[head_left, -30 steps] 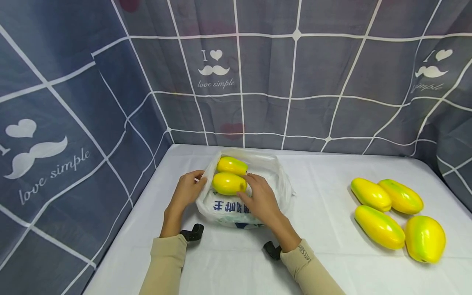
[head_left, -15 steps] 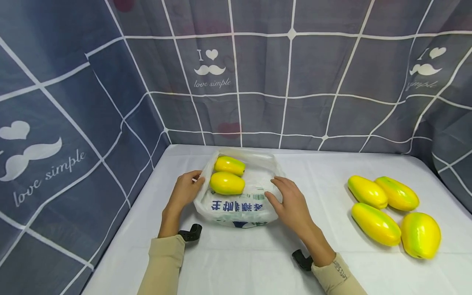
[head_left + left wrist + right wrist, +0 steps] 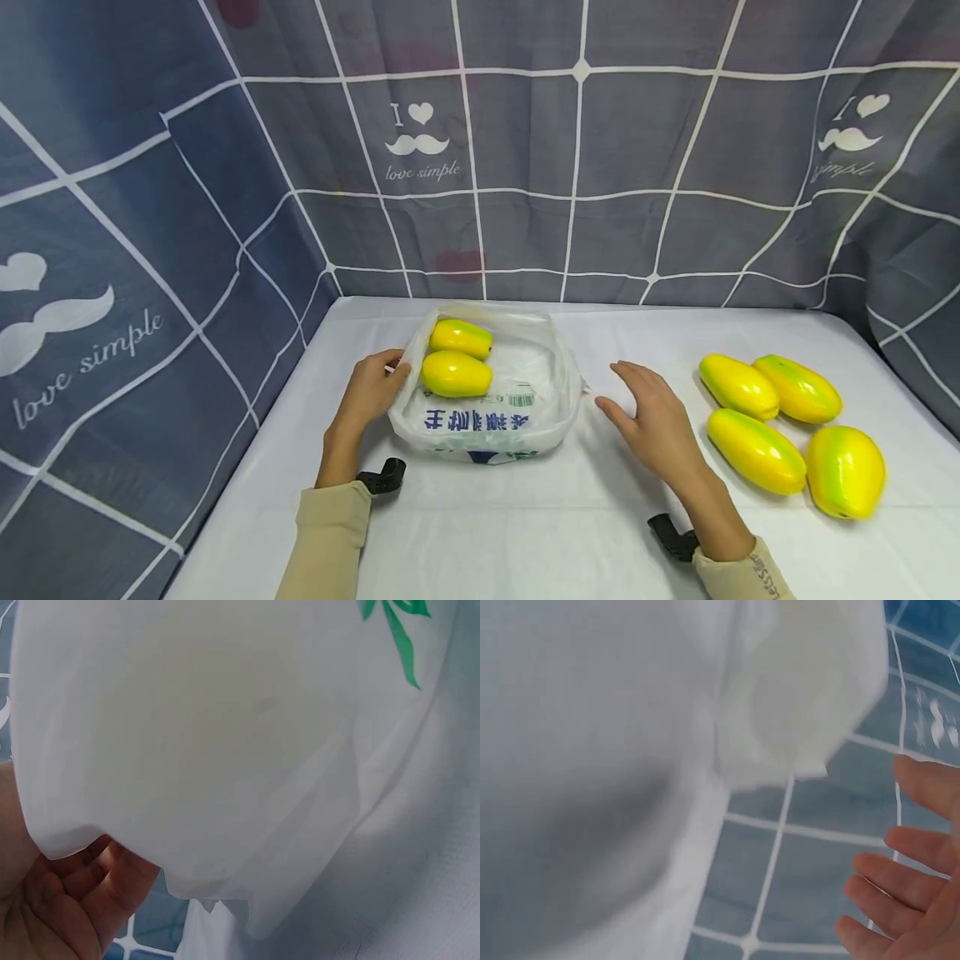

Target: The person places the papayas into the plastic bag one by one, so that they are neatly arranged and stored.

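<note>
A white plastic bag (image 3: 525,358) with dark blue print lies with its mouth spread wide, and two yellow-green papayas (image 3: 456,373) sit inside at its left. At the bag's left rim my left hand (image 3: 372,385) pinches the plastic; in the left wrist view the bag's wall hides part of the fingers (image 3: 124,885). My right hand (image 3: 656,425) is above the table to the right of the bag, empty, its thumb and fingers apart. The right wrist view shows these spread fingers (image 3: 892,892) clear of the bag.
Several more papayas (image 3: 756,450) lie in a group on the right of the white-covered table (image 3: 585,533). A grey checked curtain (image 3: 525,233) stands behind the table, and another stretch of it runs along the left.
My right hand has let go of the front papaya in the bag, come out of the bag and moved right towards the group. The left hand stays at the bag's rim.
</note>
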A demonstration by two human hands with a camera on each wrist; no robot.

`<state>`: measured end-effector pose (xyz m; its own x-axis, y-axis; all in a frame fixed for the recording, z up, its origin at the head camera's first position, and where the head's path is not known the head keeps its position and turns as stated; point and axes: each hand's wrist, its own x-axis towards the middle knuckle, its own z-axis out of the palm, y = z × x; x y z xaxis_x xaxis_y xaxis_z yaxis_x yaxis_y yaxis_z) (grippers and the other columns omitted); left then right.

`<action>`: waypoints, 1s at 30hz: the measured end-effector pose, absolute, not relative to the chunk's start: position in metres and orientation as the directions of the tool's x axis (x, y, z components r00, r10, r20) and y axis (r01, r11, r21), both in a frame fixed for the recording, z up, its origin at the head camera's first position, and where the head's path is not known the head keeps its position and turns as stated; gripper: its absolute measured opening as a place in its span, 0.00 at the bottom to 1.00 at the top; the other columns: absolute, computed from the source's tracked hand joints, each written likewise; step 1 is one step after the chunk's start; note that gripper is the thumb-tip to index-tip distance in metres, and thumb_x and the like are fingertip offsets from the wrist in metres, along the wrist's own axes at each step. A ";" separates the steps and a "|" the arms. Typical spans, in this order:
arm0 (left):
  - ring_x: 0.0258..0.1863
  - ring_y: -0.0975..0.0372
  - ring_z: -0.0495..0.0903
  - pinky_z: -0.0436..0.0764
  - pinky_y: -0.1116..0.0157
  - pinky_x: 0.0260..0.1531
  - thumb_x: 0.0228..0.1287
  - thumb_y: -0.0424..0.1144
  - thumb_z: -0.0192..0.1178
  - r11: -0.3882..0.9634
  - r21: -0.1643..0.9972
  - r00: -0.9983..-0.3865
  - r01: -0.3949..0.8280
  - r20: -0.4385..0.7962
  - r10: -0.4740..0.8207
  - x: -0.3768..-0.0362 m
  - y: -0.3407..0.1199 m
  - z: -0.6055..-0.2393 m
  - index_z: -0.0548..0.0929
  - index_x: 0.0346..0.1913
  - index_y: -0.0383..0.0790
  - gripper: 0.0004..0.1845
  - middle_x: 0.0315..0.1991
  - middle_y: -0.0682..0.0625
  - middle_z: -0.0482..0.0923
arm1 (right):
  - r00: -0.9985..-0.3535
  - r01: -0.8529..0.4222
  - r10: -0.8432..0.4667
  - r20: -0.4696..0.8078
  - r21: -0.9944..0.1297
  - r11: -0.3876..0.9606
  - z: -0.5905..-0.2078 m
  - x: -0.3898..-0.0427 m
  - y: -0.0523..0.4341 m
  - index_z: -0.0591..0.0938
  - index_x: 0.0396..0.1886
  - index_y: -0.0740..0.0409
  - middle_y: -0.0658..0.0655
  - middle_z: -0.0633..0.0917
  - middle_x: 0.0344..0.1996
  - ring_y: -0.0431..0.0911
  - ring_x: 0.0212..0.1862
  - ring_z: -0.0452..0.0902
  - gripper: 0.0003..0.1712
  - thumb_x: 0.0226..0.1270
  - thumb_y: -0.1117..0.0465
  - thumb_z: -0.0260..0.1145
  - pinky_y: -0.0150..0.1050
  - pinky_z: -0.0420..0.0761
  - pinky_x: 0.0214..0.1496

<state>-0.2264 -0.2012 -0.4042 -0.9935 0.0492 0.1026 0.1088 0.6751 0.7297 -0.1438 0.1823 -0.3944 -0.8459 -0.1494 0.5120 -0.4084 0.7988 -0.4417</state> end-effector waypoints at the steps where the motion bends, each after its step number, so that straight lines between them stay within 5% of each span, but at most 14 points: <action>1: 0.41 0.51 0.80 0.80 0.54 0.43 0.73 0.37 0.55 0.673 0.731 -0.993 0.113 0.104 0.053 -0.226 -0.201 -0.404 0.79 0.61 0.31 0.19 0.48 0.38 0.79 | -0.858 -0.392 -0.144 0.493 -0.446 0.805 -0.392 -0.144 0.187 0.77 0.59 0.72 0.71 0.78 0.56 0.65 0.60 0.71 0.29 0.60 0.64 0.73 0.61 0.68 0.60; 8: 0.42 0.51 0.79 0.79 0.54 0.44 0.73 0.37 0.54 0.677 0.728 -0.994 0.103 0.097 0.046 -0.226 -0.200 -0.403 0.78 0.61 0.31 0.19 0.49 0.38 0.79 | -0.960 -0.215 -0.090 0.264 -0.498 0.840 -0.375 -0.143 0.242 0.72 0.64 0.70 0.76 0.73 0.61 0.71 0.60 0.68 0.35 0.66 0.52 0.69 0.65 0.65 0.59; 16: 0.42 0.52 0.79 0.79 0.55 0.43 0.74 0.38 0.53 0.681 0.727 -0.996 0.091 0.082 0.047 -0.225 -0.201 -0.403 0.78 0.62 0.32 0.19 0.49 0.39 0.79 | -0.999 -0.036 -0.047 -0.008 -0.507 0.861 -0.369 -0.137 0.289 0.63 0.72 0.69 0.78 0.64 0.67 0.76 0.66 0.55 0.50 0.66 0.36 0.63 0.71 0.57 0.61; 30: 0.42 0.51 0.79 0.79 0.54 0.43 0.74 0.38 0.54 0.688 0.718 -0.994 0.106 0.087 0.062 -0.227 -0.201 -0.404 0.78 0.62 0.32 0.19 0.49 0.38 0.79 | -0.992 -0.019 -0.074 -0.102 -0.464 0.886 -0.372 -0.129 0.320 0.65 0.69 0.74 0.83 0.66 0.62 0.76 0.61 0.61 0.49 0.66 0.39 0.65 0.70 0.63 0.55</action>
